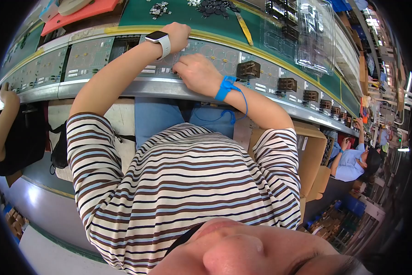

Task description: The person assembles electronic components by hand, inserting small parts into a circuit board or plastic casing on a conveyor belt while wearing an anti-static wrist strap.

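Observation:
My left hand [177, 35], below a smartwatch [157, 38] with a pale band, is over the far edge of a circuit board [212, 52] on the conveyor line. Its fingers are curled, and their tips are hidden. Closer to me, my right hand [199, 73] rests low over the near part of the board, thumb and fingers drawn together. Whatever either hand may hold is too small or hidden to make out. A blue wrist strap [227, 88] with a coiled cord circles my right wrist. Just right of that hand stands a dark boxy component [248, 69] on the board.
A metal rail [119, 88] edges the line. Further boards [89, 57] run left; several dark components stand rightward. Beyond lie a yellow-handled tool [244, 28], small black parts [213, 8] and clear plastic trays [313, 41]. Co-workers [350, 160] sit at both sides.

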Demonstrator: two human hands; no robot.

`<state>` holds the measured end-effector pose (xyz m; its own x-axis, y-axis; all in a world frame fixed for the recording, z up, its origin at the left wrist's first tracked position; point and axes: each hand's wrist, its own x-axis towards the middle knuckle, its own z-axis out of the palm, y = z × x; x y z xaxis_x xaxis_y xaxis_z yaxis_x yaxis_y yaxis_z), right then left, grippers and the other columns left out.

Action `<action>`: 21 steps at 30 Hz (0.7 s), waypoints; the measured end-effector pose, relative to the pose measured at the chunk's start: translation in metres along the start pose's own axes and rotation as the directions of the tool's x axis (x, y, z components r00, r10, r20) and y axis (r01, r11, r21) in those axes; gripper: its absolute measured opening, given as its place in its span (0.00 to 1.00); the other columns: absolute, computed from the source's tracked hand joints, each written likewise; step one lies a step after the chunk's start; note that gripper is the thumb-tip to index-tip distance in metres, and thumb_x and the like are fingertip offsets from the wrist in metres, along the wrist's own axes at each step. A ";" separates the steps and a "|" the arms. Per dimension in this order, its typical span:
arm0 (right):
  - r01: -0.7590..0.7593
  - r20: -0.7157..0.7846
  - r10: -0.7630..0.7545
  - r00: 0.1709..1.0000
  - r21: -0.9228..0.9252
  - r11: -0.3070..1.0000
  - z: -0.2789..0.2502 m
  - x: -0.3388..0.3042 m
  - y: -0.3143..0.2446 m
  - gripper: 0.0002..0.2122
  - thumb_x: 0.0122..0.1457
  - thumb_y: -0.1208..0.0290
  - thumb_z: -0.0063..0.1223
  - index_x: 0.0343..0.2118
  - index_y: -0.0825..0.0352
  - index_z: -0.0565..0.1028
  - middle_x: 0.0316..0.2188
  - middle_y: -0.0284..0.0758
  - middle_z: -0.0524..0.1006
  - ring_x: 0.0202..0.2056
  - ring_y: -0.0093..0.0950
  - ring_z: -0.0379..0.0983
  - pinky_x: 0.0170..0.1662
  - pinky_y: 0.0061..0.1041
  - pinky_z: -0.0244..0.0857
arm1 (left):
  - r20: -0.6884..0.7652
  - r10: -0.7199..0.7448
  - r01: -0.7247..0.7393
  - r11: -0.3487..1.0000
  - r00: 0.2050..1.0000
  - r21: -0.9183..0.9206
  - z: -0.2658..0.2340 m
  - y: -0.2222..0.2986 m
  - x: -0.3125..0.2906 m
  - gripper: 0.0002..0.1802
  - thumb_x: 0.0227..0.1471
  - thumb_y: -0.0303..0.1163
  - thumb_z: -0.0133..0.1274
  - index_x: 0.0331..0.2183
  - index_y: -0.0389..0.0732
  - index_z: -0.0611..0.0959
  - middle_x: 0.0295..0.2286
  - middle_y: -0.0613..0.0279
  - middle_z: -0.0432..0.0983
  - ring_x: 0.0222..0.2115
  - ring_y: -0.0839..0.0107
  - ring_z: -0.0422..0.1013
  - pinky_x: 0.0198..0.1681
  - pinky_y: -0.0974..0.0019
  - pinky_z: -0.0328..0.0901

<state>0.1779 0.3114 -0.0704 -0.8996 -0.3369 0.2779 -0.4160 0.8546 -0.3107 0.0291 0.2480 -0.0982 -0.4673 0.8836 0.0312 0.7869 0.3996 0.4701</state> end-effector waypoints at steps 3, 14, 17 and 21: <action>0.004 -0.004 -0.004 1.000 -0.017 1.000 0.001 0.000 0.000 0.05 0.42 0.77 0.48 0.25 0.65 0.72 0.22 0.35 0.71 0.27 0.34 0.68 0.31 0.31 0.61 | 0.000 0.002 -0.002 1.000 1.000 0.001 -0.001 0.001 -0.001 0.04 0.36 0.26 0.49 0.20 0.38 0.77 0.19 0.51 0.73 0.23 0.54 0.71 0.28 0.57 0.65; 0.005 -0.047 -0.008 0.999 -0.047 0.999 0.012 -0.003 -0.002 0.03 0.42 0.76 0.46 0.23 0.64 0.71 0.21 0.35 0.69 0.27 0.33 0.68 0.31 0.30 0.61 | 0.006 0.005 -0.005 1.000 1.000 0.007 0.003 -0.001 0.000 0.04 0.37 0.26 0.48 0.21 0.37 0.77 0.19 0.50 0.73 0.24 0.53 0.71 0.28 0.57 0.66; -0.012 -0.083 0.004 0.997 -0.098 0.995 0.011 -0.003 -0.004 0.04 0.42 0.76 0.46 0.23 0.64 0.71 0.21 0.34 0.69 0.26 0.33 0.68 0.30 0.30 0.61 | -0.008 0.022 -0.021 1.000 1.000 0.019 0.003 0.003 0.004 0.04 0.36 0.27 0.49 0.21 0.38 0.77 0.19 0.51 0.73 0.24 0.53 0.71 0.28 0.57 0.65; 0.025 -0.043 -0.033 0.999 -0.189 0.982 0.001 0.001 -0.001 0.04 0.40 0.73 0.50 0.23 0.61 0.71 0.20 0.32 0.69 0.26 0.32 0.68 0.29 0.29 0.61 | 0.011 -0.002 0.002 0.999 1.000 -0.033 0.004 -0.005 0.003 0.04 0.34 0.27 0.50 0.20 0.38 0.76 0.20 0.50 0.73 0.23 0.53 0.71 0.27 0.57 0.64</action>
<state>0.1772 0.3097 -0.0707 -0.8787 -0.3481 0.3267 -0.4055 0.9053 -0.1261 0.0250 0.2497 -0.1039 -0.4645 0.8854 0.0205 0.7720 0.3935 0.4991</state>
